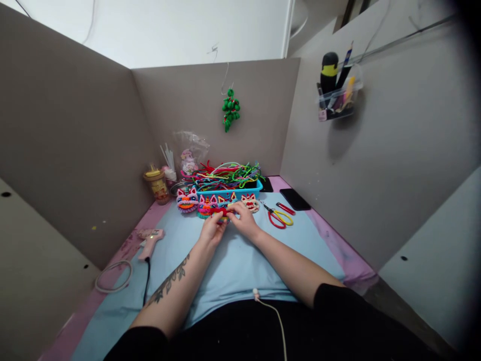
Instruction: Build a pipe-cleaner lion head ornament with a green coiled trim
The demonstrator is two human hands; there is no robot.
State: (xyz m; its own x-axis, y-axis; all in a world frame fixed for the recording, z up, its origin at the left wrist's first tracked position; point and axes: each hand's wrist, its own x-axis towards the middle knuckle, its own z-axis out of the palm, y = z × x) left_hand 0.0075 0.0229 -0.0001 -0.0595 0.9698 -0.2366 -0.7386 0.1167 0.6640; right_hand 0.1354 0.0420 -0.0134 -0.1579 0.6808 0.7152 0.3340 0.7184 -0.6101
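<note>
My left hand and my right hand meet over the middle of the cloth. Between their fingertips they pinch a small fuzzy red piece, its shape mostly covered by the fingers. Just beyond stand several fuzzy animal-head figures in a row: a lilac and orange one at the left, a pink one, one with yellow and blue partly behind my fingers, and a cream and red one by my right hand. Behind them is a blue basket heaped with colourful pipe cleaners.
Scissors, a red cutter and a phone lie to the right. A pink glue gun with its cord rests at the left, below a lidded cup. Grey panels enclose the table on three sides.
</note>
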